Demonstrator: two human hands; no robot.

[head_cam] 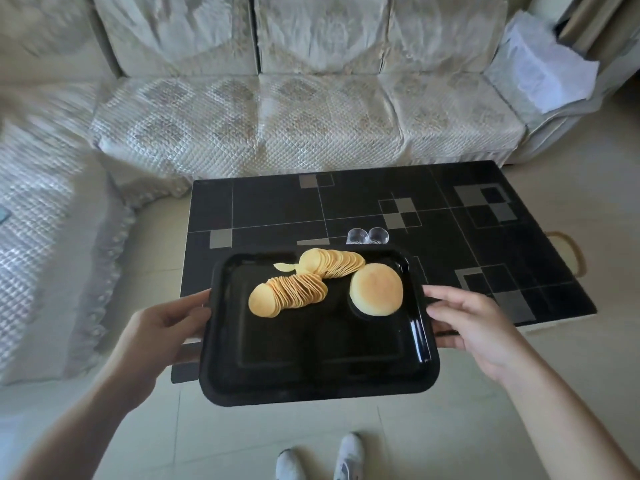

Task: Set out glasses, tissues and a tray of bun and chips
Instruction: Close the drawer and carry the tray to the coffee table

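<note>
Both arms reach forward, tray (311,382) held level between hands above near edge of black counter (450,216). Left hand (162,327) grips left rim, fingers curled under; right hand (474,323) grips right rim — thumb on top. Chips (294,289) in two rows, bun (376,289) beside them. Two glasses (367,235) on counter just beyond tray.

A quilted pale sofa (277,126) stands behind a black patterned low table (450,220) on tiled floor (588,341).

glossy black plastic tray (311,382) | pale yellow round chips (294,289) | golden round bun (376,289) | black worktop (450,237), grey square pattern
</note>
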